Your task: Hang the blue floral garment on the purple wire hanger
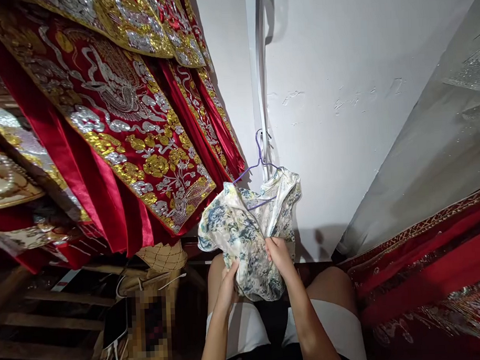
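A small cream garment with a blue floral print [245, 232] hangs on a purple wire hanger [258, 158], whose hook rests on a white strip on the wall. My left hand [228, 286] is closed on the garment's lower left part. My right hand [279, 253] pinches the fabric near its middle right. Both forearms reach up from below, over my bare knees and white shorts.
Red robes with heavy gold and silver embroidery [120, 121] hang close on the left. More red embroidered cloth [428, 283] lies at the right under a clear plastic cover [431, 152]. A white wall [339, 92] is ahead. A woven bag [162, 256] and cables sit at the lower left.
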Tool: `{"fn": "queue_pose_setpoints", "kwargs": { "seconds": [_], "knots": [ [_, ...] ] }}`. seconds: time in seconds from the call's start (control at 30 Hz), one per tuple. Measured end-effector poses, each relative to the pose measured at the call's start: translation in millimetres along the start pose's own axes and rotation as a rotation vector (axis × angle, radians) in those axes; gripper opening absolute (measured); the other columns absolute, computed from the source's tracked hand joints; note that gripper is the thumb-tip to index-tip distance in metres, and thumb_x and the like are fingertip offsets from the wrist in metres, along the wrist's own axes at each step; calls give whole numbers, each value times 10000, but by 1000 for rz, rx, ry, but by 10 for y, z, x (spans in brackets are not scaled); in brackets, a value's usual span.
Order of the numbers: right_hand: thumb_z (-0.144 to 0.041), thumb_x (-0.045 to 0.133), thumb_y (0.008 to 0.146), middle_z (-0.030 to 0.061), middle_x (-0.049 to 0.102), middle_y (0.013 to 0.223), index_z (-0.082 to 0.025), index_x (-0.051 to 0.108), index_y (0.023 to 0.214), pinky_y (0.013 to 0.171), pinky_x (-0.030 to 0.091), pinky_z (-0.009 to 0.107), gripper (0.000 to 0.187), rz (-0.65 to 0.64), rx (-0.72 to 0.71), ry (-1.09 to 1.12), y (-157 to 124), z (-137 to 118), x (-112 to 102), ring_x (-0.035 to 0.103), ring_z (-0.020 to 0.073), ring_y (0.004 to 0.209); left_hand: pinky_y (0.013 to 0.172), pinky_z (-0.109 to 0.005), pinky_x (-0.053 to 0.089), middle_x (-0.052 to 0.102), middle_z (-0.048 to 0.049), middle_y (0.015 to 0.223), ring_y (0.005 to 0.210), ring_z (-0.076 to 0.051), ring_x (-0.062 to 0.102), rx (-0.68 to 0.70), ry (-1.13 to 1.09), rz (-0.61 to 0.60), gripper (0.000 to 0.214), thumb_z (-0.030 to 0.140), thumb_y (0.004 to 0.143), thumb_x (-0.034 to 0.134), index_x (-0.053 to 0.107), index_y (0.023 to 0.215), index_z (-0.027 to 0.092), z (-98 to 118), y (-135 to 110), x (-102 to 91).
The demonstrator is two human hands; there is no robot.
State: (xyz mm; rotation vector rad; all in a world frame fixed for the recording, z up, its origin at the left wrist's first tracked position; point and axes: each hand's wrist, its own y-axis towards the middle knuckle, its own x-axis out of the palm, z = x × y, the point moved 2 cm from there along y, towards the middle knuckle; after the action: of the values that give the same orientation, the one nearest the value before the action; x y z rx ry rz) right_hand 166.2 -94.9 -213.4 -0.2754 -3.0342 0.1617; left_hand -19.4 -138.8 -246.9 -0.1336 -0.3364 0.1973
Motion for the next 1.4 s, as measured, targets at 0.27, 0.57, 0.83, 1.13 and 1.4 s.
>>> {"fn": "queue_pose_setpoints", "kwargs": {
  "seconds": [0.27,0.57,0.83,1.13,1.4],
  "knots": [
    [-662,603,799,-52,391,476,-202,535,570,489,252,267,519,-8,-86,19,-253,-55,-161,329,106,463,1008,-408,489,661,-120,1197,1143,-290,627,435,410,99,387,434,852,692,633,1166,216,-19,-93,393],
    [-570,628,826,-54,404,487,-203,555,583,501,255,265,446,-27,-132,102,-320,-184,-32,341,105,474,930,-340,503,719,-79,1016,1010,-239,673,444,372,-221,174,314,863,665,675,994,199,237,246,1078],
    [-636,686,713,-46,425,481,-204,574,577,480,274,259,466,12,4,133,-253,-14,-73,354,107,468,767,-302,516,718,-80,893,814,-201,676,334,602,-244,255,409,829,670,641,923,174,118,869,1199],
    [-673,719,668,-44,431,487,-202,580,575,480,260,266,500,33,31,144,-240,40,-174,346,105,471,645,-265,394,615,-6,646,641,-173,569,408,681,-192,342,485,875,608,600,695,195,50,953,1271],
    [-748,765,621,-38,415,474,-204,585,568,462,243,282,576,66,27,168,-220,45,-274,336,108,460,667,-272,436,703,-33,750,691,-192,637,389,700,-241,356,524,908,582,672,852,184,98,826,1221]
  ]
}}
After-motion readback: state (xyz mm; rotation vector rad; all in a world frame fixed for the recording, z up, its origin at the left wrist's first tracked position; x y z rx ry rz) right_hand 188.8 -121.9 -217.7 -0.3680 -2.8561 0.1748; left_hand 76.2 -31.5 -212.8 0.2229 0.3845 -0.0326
